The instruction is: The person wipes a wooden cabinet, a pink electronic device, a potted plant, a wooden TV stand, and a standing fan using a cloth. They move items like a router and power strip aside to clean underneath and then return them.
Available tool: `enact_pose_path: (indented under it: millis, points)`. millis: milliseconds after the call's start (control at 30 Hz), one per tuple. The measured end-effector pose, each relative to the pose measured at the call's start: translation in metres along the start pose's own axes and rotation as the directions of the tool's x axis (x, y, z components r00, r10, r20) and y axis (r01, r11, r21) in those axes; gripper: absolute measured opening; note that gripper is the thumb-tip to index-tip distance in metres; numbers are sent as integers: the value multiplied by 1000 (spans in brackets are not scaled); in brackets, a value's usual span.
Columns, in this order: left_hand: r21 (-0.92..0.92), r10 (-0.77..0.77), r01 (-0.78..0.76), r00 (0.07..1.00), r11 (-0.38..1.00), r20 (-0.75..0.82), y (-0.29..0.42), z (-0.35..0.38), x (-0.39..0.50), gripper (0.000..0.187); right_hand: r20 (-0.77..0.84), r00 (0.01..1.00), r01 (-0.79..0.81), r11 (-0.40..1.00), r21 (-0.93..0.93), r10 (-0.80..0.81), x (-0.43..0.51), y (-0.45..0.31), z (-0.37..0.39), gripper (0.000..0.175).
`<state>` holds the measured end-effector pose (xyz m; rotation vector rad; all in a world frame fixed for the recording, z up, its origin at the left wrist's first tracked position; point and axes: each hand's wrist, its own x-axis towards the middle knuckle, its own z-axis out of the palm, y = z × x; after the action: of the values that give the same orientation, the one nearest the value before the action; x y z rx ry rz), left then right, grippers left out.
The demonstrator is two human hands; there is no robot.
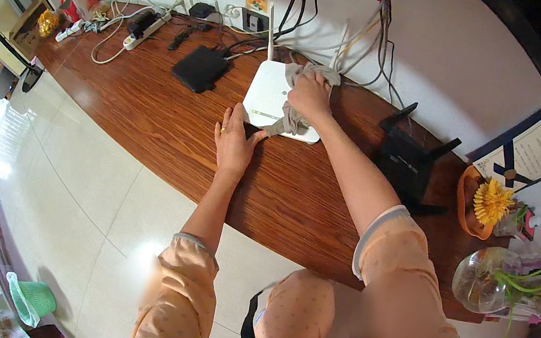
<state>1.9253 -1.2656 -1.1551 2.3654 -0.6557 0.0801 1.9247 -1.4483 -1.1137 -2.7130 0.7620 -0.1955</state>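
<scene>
A white Wi-Fi router (269, 90) lies on the brown wooden tabletop (171, 113), one of its antennas (270, 33) pointing up toward the wall. My right hand (309, 95) grips a crumpled grey cloth (296, 119), pressed against the router's upper right part. The cloth trails down across the router to its front edge. At the router's front left corner, my left hand (236, 144) steadies it, fingers along the side and thumb by the front edge. That thumb is beside the cloth's lower end; whether it touches the cloth is unclear.
Left of the router sits a black box (201, 69) with cables, then a power strip (147, 30). A black router (404, 163) with antennas stands to the right. Beyond it are a yellow flower (492, 203) and a glass bowl (487, 280) with a plant. Cables (381, 31) hang behind.
</scene>
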Motion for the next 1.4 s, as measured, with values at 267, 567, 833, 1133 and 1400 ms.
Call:
enact_pose_path:
  millis: [267, 567, 833, 1133, 1400]
  points:
    - [-9, 24, -24, 999, 1000, -34, -3, 7, -1, 67, 95, 920, 372, 924, 94, -380, 13, -26, 20, 45]
    - [90, 56, -53, 998, 995, -28, -15, 7, 1, 55, -100, 795, 606, 774, 180, -599, -106, 0, 19, 39]
    - [40, -36, 37, 999, 999, -24, -7, -1, 1, 69, -258, 963, 230, 719, 656, -73, -129, 38, -22, 39]
    - [19, 37, -36, 997, 999, -62, -10, 6, 1, 68, -78, 963, 268, 943, 196, -257, -119, 41, 4, 46]
    - [56, 51, -48, 997, 997, -51, -14, 10, 2, 72, 191, 852, 488, 872, 44, -487, -274, 80, -43, 48]
